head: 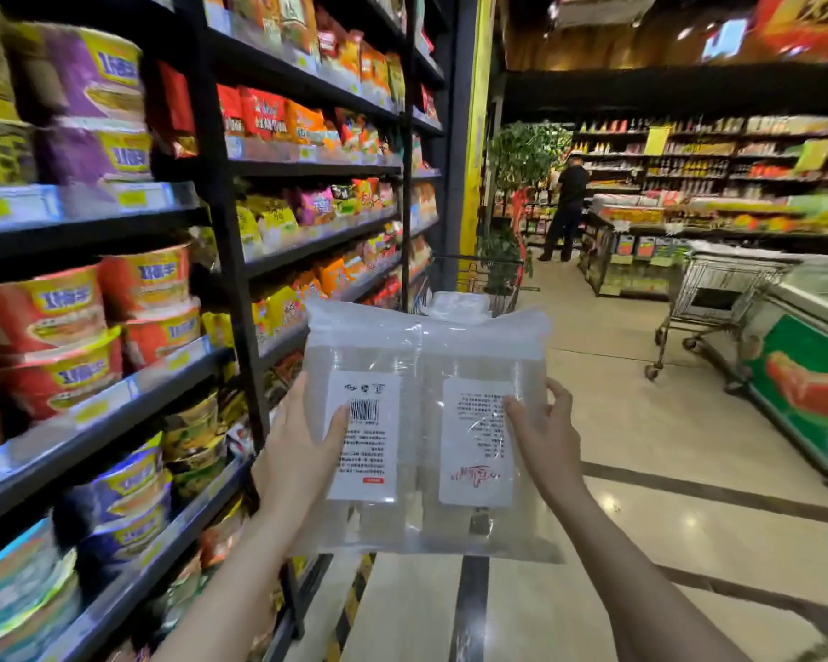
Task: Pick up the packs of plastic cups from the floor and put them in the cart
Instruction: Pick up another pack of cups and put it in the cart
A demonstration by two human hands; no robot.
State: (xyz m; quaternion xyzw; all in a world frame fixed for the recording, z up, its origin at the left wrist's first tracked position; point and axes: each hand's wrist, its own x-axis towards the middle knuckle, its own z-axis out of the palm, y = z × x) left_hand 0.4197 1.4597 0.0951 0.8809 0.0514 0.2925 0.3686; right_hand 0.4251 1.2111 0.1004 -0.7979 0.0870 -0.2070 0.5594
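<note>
Both hands, left hand (pixel 302 451) and right hand (pixel 543 434), grip the cup packs (pixel 421 422), fingers curled round.

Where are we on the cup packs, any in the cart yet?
Done: two packs of plastic cups are off the floor. In hand: left hand and right hand grip them side by side. Left: putting them in the cart ahead, which already seems to hold a similar pack.
</note>
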